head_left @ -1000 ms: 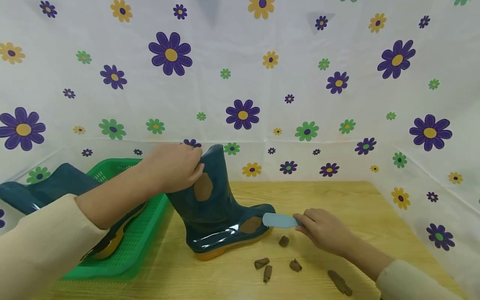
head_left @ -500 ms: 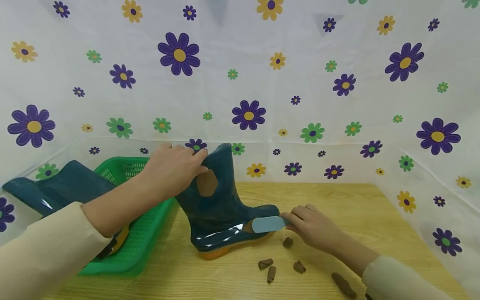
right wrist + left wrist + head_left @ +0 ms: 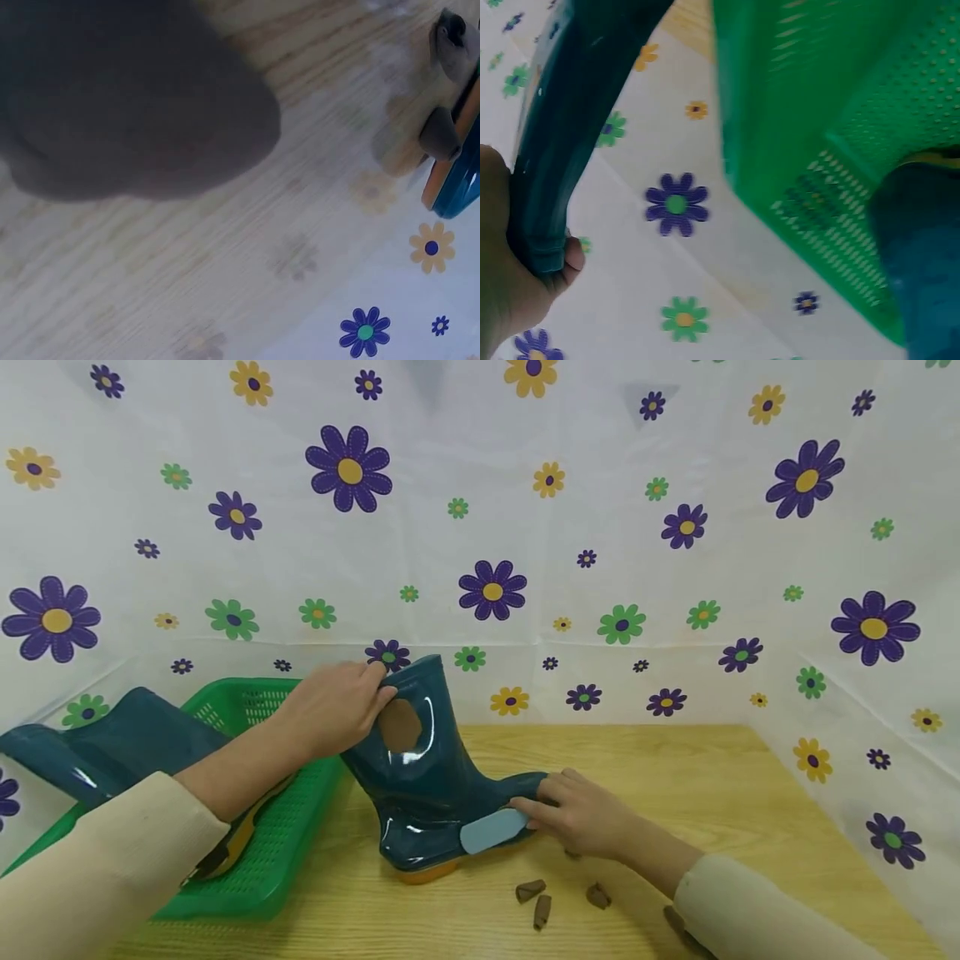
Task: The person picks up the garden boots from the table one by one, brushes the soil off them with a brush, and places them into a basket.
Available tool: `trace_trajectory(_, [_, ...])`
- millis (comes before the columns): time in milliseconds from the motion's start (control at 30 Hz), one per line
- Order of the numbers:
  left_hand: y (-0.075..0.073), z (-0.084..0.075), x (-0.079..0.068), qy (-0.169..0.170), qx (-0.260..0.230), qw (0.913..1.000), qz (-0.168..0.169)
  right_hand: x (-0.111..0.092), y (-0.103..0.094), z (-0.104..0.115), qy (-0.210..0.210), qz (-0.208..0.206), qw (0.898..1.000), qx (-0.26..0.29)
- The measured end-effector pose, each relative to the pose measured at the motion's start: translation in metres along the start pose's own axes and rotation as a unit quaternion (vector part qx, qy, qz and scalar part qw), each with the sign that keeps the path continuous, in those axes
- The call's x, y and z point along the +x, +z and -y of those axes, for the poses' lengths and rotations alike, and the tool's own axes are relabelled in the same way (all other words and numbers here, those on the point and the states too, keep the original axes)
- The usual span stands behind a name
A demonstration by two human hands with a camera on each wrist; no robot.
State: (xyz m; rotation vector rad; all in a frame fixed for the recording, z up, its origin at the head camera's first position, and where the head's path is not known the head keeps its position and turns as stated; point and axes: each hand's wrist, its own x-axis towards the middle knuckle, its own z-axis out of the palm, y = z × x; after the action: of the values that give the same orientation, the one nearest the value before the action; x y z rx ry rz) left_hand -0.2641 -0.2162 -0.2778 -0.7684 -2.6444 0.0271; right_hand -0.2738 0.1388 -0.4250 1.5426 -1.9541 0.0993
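A dark teal rubber boot [image 3: 420,777] stands on the wooden table, toe to the right, shaft leaning left. My left hand [image 3: 337,706] grips its top rim; the left wrist view shows thumb and fingers around the boot shaft [image 3: 562,142]. A brown patch [image 3: 400,725] sticks to the shaft just below that hand. My right hand [image 3: 581,810] holds a light blue, flat, round-ended tool [image 3: 493,831] by its handle, mostly hidden in the fingers. The flat part lies along the foot's side, just above the sole. In the right wrist view the hand [image 3: 142,105] is dark and blurred.
A green plastic basket [image 3: 303,827] stands on the left with a second teal boot [image 3: 142,735] in it. Several brown curled pieces [image 3: 530,891] lie on the table [image 3: 420,927] in front of the boot. A flowered sheet [image 3: 420,543] hangs behind.
My right hand has moved left with the light blue tool, from the toe back along the foot. It now covers the brown patch there. The left hand keeps its grip on the boot.
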Motion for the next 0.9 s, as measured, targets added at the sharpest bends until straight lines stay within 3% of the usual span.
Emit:
trace_trajectory(200, [0.024, 0.016, -0.011, 0.001, -0.001, 0.9990, -0.044, -0.009, -0.003, -0.009, 0.014, -0.021, 1.000, -0.014])
trace_trajectory(433, [0.050, 0.030, -0.021, 0.037, 0.071, 0.9925, -0.092, -0.014, 0.000, -0.008, 0.021, -0.014, 1.000, -0.013])
trace_trajectory(600, [0.062, 0.034, -0.024, 0.010, 0.100, 0.9896, -0.103, -0.013, -0.001, -0.004, 0.040, 0.002, 0.999, -0.013])
trace_trajectory(767, [0.071, 0.037, -0.024, -0.005, 0.087, 0.9892, -0.118, -0.011, 0.001, -0.003, 0.052, 0.014, 0.998, -0.011])
trace_trajectory(900, [0.078, 0.038, -0.024, -0.016, 0.072, 0.9916, -0.107, -0.009, 0.002, -0.001, 0.054, 0.018, 0.998, -0.002])
